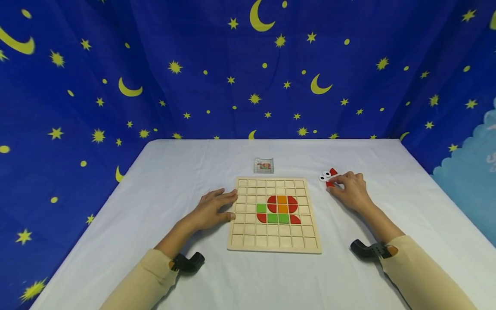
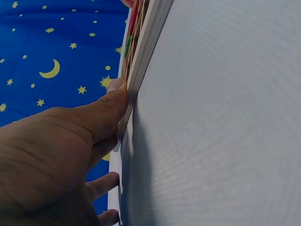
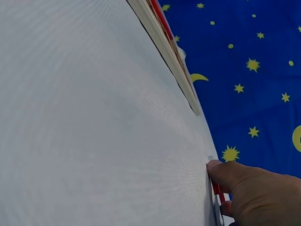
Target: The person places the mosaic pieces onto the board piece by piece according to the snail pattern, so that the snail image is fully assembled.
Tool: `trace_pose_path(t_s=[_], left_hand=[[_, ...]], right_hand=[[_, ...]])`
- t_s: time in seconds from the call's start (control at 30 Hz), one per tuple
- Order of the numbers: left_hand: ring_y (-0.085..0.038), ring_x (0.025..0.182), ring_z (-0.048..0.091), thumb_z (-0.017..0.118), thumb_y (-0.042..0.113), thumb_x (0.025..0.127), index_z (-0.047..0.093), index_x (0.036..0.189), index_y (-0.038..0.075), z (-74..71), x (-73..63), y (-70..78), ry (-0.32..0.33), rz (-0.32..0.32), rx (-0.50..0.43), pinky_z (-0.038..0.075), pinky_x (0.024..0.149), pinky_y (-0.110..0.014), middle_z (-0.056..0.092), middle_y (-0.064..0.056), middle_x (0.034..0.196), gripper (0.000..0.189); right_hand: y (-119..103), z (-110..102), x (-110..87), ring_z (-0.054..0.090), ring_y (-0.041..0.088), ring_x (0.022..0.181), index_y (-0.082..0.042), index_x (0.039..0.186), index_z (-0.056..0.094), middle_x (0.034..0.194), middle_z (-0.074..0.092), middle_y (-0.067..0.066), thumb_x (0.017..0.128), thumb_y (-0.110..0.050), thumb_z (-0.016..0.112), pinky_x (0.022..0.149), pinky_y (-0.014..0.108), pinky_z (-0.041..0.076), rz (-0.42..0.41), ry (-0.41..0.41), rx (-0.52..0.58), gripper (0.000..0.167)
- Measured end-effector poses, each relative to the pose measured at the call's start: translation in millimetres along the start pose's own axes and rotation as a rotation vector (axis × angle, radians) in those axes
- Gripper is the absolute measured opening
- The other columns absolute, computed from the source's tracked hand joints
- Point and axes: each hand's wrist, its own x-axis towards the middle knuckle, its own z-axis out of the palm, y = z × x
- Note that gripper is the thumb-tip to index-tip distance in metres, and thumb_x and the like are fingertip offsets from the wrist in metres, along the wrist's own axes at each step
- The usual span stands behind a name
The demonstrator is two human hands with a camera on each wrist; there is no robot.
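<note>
A wooden grid board [image 1: 261,241] lies on the table, with red quarter-round, orange and green square tiles set in its middle cells. My left hand [image 1: 211,209] rests at the board's left edge, thumb and fingertips touching the frame with the fingers extended. Right of the board, my right hand [image 1: 353,191] pinches a red tile [image 1: 329,184] between thumb and index finger. Close by lie two white eye tiles [image 1: 324,175] with black pupils and another red tile [image 1: 333,171]. In the right wrist view, red shows beside the thumb [image 3: 221,170]; the fingers partly hide the tile.
A small pattern card [image 1: 264,165] showing a similar coloured figure lies behind the board. White cloth [image 1: 186,163] covers the table. A blue curtain [image 1: 217,94] with yellow stars and moons hangs around it. Black wrist mounts [image 1: 190,263] stick out from both sleeves.
</note>
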Motion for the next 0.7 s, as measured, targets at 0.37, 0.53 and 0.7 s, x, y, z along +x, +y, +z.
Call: trace_pose_path(t_s=[0.37, 0.53, 0.7], left_hand=[[-0.039, 0.143, 0.022, 0.063, 0.036, 0.088, 0.043, 0.142, 0.011, 0.8, 0.1, -0.7, -0.007, 0.005, 0.010, 0.014, 0.111, -0.064, 0.035, -0.004, 0.152, 0.063], [-0.039, 0.144, 0.022, 0.064, 0.036, 0.088, 0.043, 0.142, 0.012, 0.1, -0.1, -0.5, -0.003, -0.002, 0.012, 0.014, 0.111, -0.064, 0.035, -0.003, 0.153, 0.063], [-0.039, 0.143, 0.022, 0.064, 0.035, 0.088, 0.043, 0.142, 0.011, -0.3, -0.6, -0.5, -0.002, 0.001, 0.017, 0.015, 0.111, -0.064, 0.035, -0.004, 0.153, 0.062]], right_hand=[[-4.0, 0.5, -7.3, 0.039, 0.032, 0.093, -0.003, 0.101, 0.071, 0.094, 0.058, 0.018, 0.080, -0.020, 0.074, 0.077, 0.042, 0.025, -0.053, 0.050, 0.019, 0.027], [-19.8, -0.7, -12.0, 0.039, 0.032, 0.095, -0.003, 0.100, 0.072, 0.094, 0.059, 0.017, 0.079, -0.018, 0.074, 0.080, 0.043, 0.025, -0.096, 0.065, 0.072, 0.026], [-44.6, 3.4, -16.8, 0.042, 0.032, 0.097, -0.004, 0.099, 0.072, 0.098, 0.062, 0.017, 0.080, -0.016, 0.075, 0.082, 0.043, 0.029, -0.139, 0.061, 0.118, 0.023]])
